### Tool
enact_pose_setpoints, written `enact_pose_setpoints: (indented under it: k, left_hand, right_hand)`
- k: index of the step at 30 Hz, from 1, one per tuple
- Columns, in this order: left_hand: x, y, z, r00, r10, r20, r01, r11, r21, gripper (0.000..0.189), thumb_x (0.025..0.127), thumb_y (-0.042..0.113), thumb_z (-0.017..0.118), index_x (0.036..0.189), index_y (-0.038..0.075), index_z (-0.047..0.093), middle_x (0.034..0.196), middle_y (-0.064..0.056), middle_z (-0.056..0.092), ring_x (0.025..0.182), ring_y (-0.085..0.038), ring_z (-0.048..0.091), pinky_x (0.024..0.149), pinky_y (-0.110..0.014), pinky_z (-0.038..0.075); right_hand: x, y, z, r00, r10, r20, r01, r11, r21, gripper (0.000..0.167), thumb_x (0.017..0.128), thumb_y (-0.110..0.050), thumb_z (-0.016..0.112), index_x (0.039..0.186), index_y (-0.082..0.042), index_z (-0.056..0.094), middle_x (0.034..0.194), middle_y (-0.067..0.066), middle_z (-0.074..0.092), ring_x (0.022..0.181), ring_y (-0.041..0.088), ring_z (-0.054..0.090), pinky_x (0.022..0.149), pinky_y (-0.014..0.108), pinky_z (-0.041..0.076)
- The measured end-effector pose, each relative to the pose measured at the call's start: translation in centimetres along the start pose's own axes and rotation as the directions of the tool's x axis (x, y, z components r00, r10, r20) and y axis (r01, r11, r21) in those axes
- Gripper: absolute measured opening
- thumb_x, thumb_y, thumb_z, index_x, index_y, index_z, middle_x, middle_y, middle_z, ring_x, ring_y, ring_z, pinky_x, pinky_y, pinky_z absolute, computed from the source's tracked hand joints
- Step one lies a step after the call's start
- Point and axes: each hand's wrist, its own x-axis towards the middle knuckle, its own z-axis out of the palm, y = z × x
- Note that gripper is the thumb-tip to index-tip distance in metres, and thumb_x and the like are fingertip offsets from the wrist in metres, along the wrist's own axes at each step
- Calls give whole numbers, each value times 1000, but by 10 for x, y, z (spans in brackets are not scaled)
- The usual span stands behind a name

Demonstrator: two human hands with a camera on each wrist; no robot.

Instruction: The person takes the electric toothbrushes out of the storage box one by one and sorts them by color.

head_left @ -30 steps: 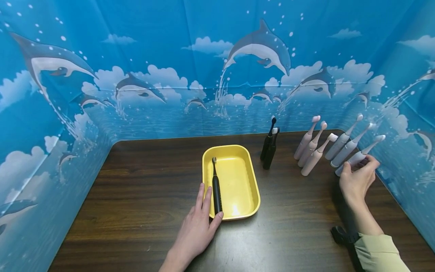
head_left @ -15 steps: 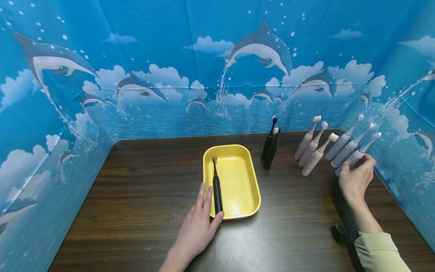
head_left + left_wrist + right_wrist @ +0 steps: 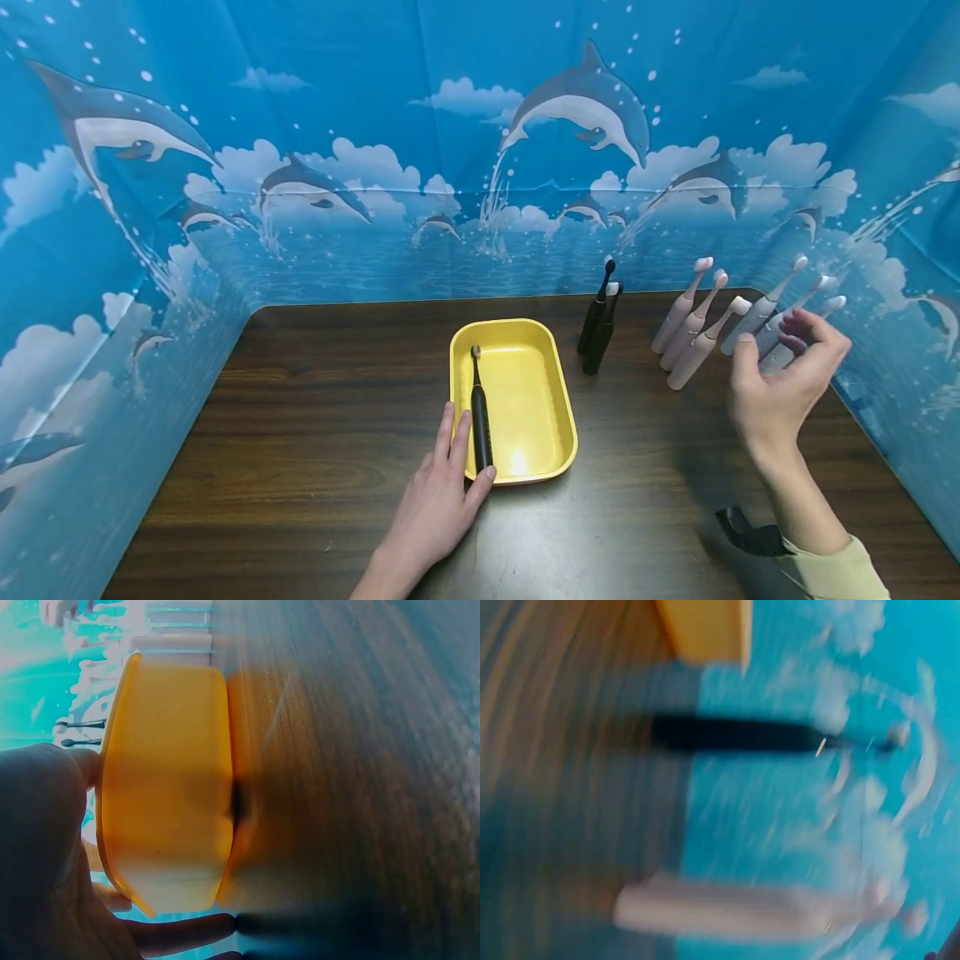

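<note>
My left hand [image 3: 435, 500] rests at the near-left corner of a yellow tray [image 3: 558, 400], fingers fairly straight along the rim and thumb at its front edge. Inside the tray lies a black electric toothbrush [image 3: 480, 417]. On the right, my right hand [image 3: 787, 392] is raised in front of several upright blue-grey electric toothbrushes [image 3: 759, 312], partly hiding them. A gap shows between its thumb and loosely bent fingers, with nothing held. In the left wrist view, the left hand [image 3: 45, 847] spans the tray's side [image 3: 169, 765]. The right wrist view is blurred.
Left of the blue-grey group stand 3 pale pink electric toothbrushes [image 3: 692, 358]. Black electric toothbrushes [image 3: 597, 342] stand just right of the tray. A dolphin-print curtain [image 3: 337, 192] borders the dark wooden table [image 3: 322, 400] at the back and sides.
My right hand has let go of the nearest blue-grey toothbrush, which stands upright, and has lifted toward me. Left hand and tray have stayed in place.
</note>
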Motion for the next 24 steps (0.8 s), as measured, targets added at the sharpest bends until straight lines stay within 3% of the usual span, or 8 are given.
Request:
enact_pose_setpoints:
  k: [3, 7, 11, 16, 18, 20, 22, 24]
  left_hand:
    - [0, 0, 0, 1000, 0, 1, 0, 1000, 2, 76, 102, 46, 59, 162, 10, 29, 171, -10, 11, 108, -44, 64, 85, -60, 52]
    - [0, 1, 0, 1000, -5, 8, 5, 1000, 3, 76, 103, 46, 59, 163, 10, 29, 171, -10, 11, 107, -44, 64, 85, -60, 52]
    - [-1, 1, 0, 1000, -10, 10, 10, 1000, -1, 76, 103, 47, 58, 163, 10, 28, 171, -10, 11, 110, -45, 64, 86, -61, 52]
    - [-2, 0, 1, 1000, -14, 8, 14, 1000, -10, 76, 103, 46, 59, 163, 10, 28, 171, -11, 11, 111, -46, 63, 86, -62, 51]
    - [-3, 0, 1, 1000, -13, 6, 13, 1000, -10, 76, 103, 46, 58, 163, 10, 28, 171, -11, 11, 111, -46, 63, 86, -62, 51]
    - [-2, 0, 1, 1000, -11, 4, 11, 1000, -7, 76, 103, 47, 58, 163, 10, 28, 171, -10, 11, 110, -45, 63, 86, -61, 52]
    - [-2, 0, 1, 1000, -6, -3, 6, 1000, -1, 76, 103, 47, 58, 163, 11, 29, 171, -10, 11, 110, -45, 64, 86, -60, 52]
    - [-2, 0, 1, 1000, 2, -15, -2, 1000, 6, 76, 102, 46, 59, 162, 10, 30, 171, -11, 12, 110, -45, 64, 85, -60, 52]
  right_hand:
    - [-9, -27, 14, 996, -76, 37, 72, 994, 87, 45, 85, -11, 62, 127, 5, 54, 123, -11, 47, 112, 11, 50, 97, 25, 41]
    - [-27, -33, 31, 976, -153, 155, 127, 978, 163, 48, 85, -10, 64, 127, 10, 51, 122, 9, 54, 112, 17, 53, 96, 27, 44]
    - [-50, -44, 49, 929, -193, 316, 125, 967, 224, 48, 87, -3, 64, 130, 11, 48, 124, 27, 51, 112, 25, 53, 95, 29, 44]
    - [-79, -56, 72, 853, -162, 496, 16, 958, 286, 55, 87, 6, 65, 138, 6, 47, 134, 22, 52, 117, 31, 55, 99, 36, 46]
    - [-90, -61, 80, 807, -122, 578, -63, 955, 291, 61, 87, 7, 65, 144, 2, 46, 140, 18, 50, 120, 30, 55, 99, 41, 48]
    - [-100, -66, 88, 745, -61, 665, -163, 949, 269, 67, 88, 5, 66, 150, -3, 42, 147, 14, 47, 124, 28, 56, 98, 47, 50]
    - [-107, -71, 96, 665, 24, 747, -280, 935, 219, 73, 89, 3, 67, 155, -8, 38, 152, 13, 45, 127, 30, 55, 100, 51, 50]
    - [-114, -76, 103, 559, 121, 820, -402, 905, 140, 78, 91, -1, 67, 159, -11, 31, 156, 14, 41, 130, 32, 55, 100, 53, 49]
